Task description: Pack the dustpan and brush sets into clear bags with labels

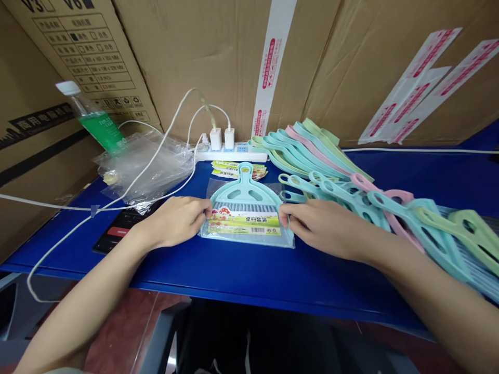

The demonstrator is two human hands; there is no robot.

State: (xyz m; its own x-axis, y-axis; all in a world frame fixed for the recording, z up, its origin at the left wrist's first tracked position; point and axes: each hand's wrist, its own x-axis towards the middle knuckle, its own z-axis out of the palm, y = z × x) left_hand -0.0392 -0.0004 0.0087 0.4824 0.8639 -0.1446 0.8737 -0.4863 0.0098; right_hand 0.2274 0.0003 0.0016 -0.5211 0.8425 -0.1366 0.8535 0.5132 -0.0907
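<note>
One clear plastic bag (215, 186) lying flat on the blue tabletop (249, 280), directly in front of the power strip (234, 156), with a turquoise dustpan-and-brush set (245, 194) and a printed label card (265, 223) in it. Pinching the bag's left edge with the bunched fingers of the left hand (175, 221); gripping the right edge between thumb and curled fingers of the right hand (323, 226). Cannot tell the exact fingertip contact on either side.

Likeliest mishap: splitting thin film at a side edge, from tugging outward against the stiff rim of the set. Also possible: skewing or creasing the label card, from pulling harder on one side than the other; bending the bristles (237, 207), from pressing down through the film. With the ring handle apparently reaching past the bag's far edge toward the power strip, some risk of sweeping away the loose label cards (259, 172) just in front of that strip.

To the right of the power strip, loose pastel brushes (343, 195) close to the right forearm: easy to drag or scatter with a wide elbow. To the left of it, a white cable (194, 89), looping loosely: easy to snag with the left arm, perhaps jerking an adapter (215, 139) or upsetting the bottle (102, 131), tilted near crumpled empty bags (150, 166).
</note>
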